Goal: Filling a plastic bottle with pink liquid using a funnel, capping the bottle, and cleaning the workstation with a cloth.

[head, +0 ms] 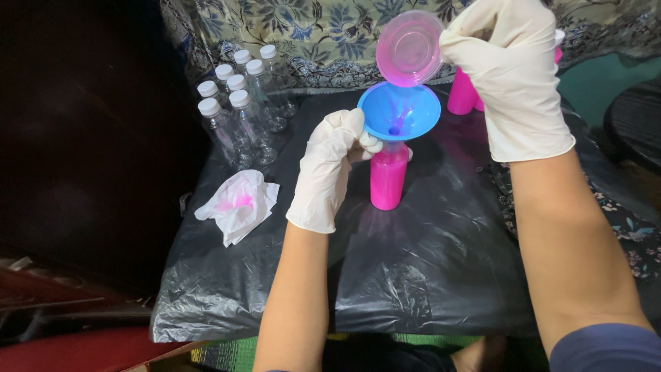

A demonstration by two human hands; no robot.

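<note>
My left hand (329,167), in a white glove, grips the neck of a small bottle (388,180) filled with pink liquid, just under a blue funnel (399,111) seated in its mouth. My gloved right hand (508,72) holds a clear plastic cup (410,48) tipped over the funnel, and a thin pink stream runs from it into the funnel. The bottle stands upright on a surface covered with black plastic sheet (427,275).
Several empty clear bottles with white caps (241,110) stand at the back left. A crumpled white tissue stained pink (237,204) lies left of my left hand. More pink-filled bottles (461,93) stand behind the funnel. A floral cloth (310,34) hangs at the back.
</note>
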